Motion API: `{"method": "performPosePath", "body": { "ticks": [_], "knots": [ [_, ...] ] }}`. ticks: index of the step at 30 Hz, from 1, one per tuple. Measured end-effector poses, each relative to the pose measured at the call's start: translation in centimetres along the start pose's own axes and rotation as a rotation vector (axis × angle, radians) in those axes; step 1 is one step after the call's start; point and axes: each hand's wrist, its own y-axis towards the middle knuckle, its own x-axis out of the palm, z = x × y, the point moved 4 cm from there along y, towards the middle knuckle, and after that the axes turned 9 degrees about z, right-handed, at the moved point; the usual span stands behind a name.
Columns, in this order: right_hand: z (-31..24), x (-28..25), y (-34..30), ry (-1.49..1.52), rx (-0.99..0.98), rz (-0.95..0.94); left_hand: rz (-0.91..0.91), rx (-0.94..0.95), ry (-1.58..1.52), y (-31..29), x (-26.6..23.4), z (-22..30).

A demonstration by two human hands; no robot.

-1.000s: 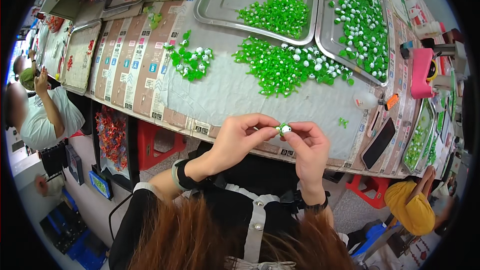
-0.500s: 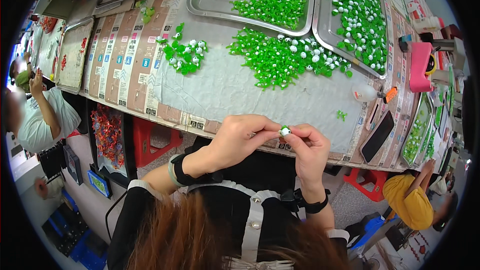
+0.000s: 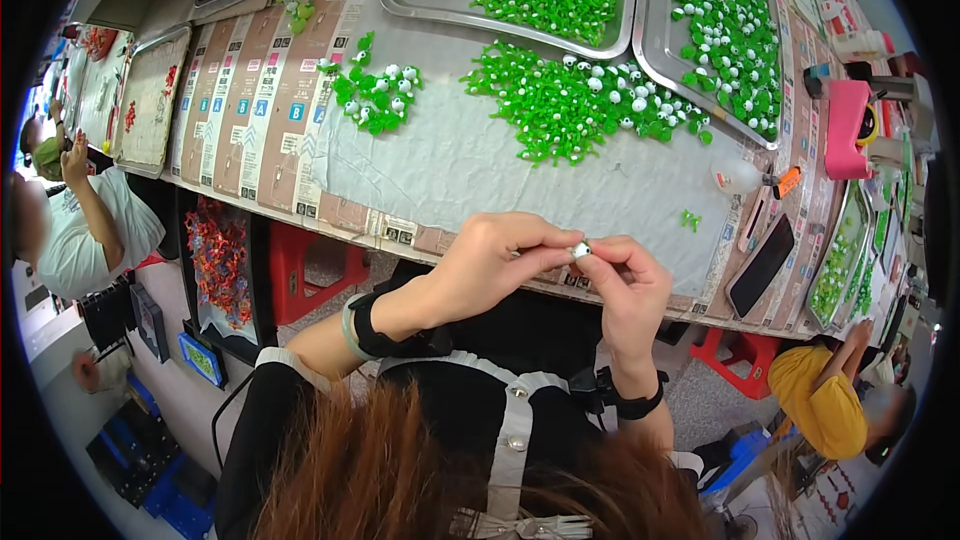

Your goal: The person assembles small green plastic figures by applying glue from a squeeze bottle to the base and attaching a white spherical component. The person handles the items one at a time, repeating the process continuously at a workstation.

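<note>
Above the table's front edge, a small green-and-white toy piece with an eyeball (image 3: 582, 250) is pinched between my two hands. My left hand (image 3: 505, 255) grips it with thumb and forefinger from one side. On the other side, the thumb and bent fingers of my right hand (image 3: 630, 285) close on it; fingertips hide much of the piece. Beyond them lies a heap of small green plastic figures (image 3: 540, 105) mixed with white eyeball pieces. A smaller cluster of white-eyed green pieces (image 3: 375, 95) is to the left. One loose green figure (image 3: 690, 220) rests right of my hands.
Two metal trays, the left tray (image 3: 425, 5) and the right tray (image 3: 655, 40), hold more green pieces at the back. A small bottle (image 3: 735, 177), black phone (image 3: 760, 270) and pink holder (image 3: 847, 130) stand right. Co-workers sit on both sides.
Both hands, with the toy piece between them, have shifted slightly right and up. The view has tilted a little. Less green shows on the piece.
</note>
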Motion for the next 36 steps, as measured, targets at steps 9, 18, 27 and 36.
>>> {"method": "performPosePath", "body": {
  "ticks": [9,18,27,36],
  "knots": [
    [2.3,-0.4,1.2,0.182,0.171,-0.029,-0.108,-0.406,-0.499,-0.2,0.7,-1.7],
    [3.5,-0.2,1.9,0.233,0.264,-0.016,-0.056,-0.497,-0.493,0.0,1.0,-3.0],
    [4.9,-0.1,2.3,0.255,0.328,0.007,-0.013,-0.423,-0.427,0.1,1.2,-4.1],
    [4.4,-0.4,2.3,0.186,0.325,-0.021,0.068,-0.294,-0.196,0.4,1.6,-4.2]
  ]
}}
